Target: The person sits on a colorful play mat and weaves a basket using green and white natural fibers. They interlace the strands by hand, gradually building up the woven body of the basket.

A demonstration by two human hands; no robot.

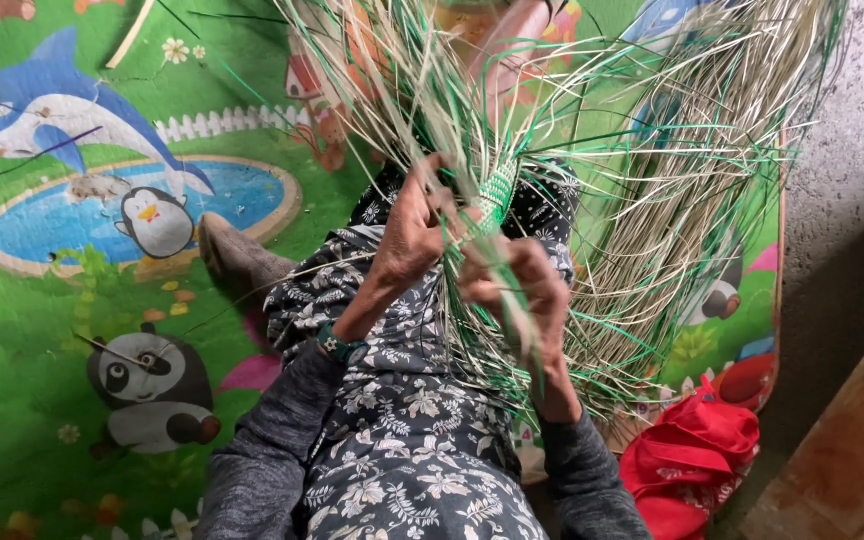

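Observation:
A bundle of long pale and green straw strands (512, 140) fans out from my lap toward the top of the view. Its middle is bound by a woven green-and-white braided band (497, 195). My left hand (412, 230) grips strands just left of the braid, fingers curled around them. Just below the braid, my right hand (517, 290) pinches a few green and pale strands. Both hands rest over my knees, which are covered by dark floral cloth (402, 420). I wear grey sleeves and a green wristband (337, 345) on the left wrist.
A colourful play mat (72, 300) with cartoon animals and a pond covers the floor. More loose straw (672, 250) lies piled on the right. A red cloth bag (692, 460) sits at lower right beside a grey concrete floor (842, 200). My foot (237, 260) rests on the mat.

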